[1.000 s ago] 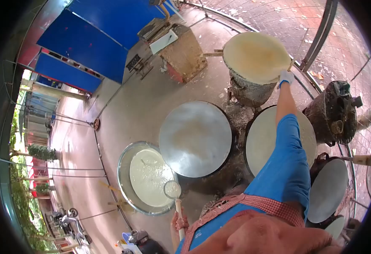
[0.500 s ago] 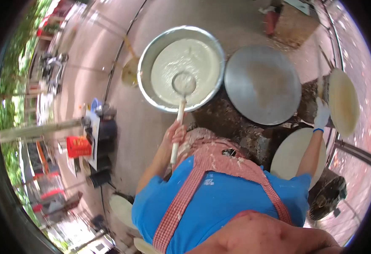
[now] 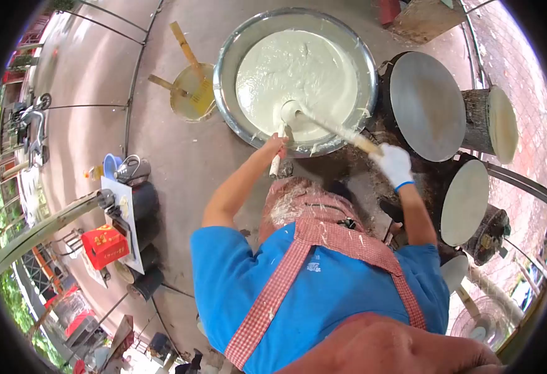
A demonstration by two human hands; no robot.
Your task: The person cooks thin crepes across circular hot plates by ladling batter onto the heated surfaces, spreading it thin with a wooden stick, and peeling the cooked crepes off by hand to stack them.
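A large metal basin [image 3: 225, 93] of pale batter [image 3: 298, 59] stands in front of me. My bare left hand [image 3: 277, 146] is at its near rim, closed around a white handle [image 3: 275, 167]. A ladle cup [image 3: 291, 112] rests in the batter just beyond that hand. My right hand [image 3: 395, 164], in a white glove, grips a wooden stick [image 3: 348, 134] whose far end meets the ladle cup. I wear a blue shirt and a red checked apron [image 3: 323, 240] splashed with batter.
Right of the basin are round griddles: a bare metal one [image 3: 426, 103], a pale one [image 3: 503, 124] on a stump and another [image 3: 465, 201] nearer. A yellow bowl with brushes [image 3: 192, 93] sits left of the basin. A red box [image 3: 105, 244] and dark cans [image 3: 142, 199] stand at left.
My view swung from the griddles to the basin. My right hand left the far griddle and came to the basin with the stick. My left hand slid up to the rim.
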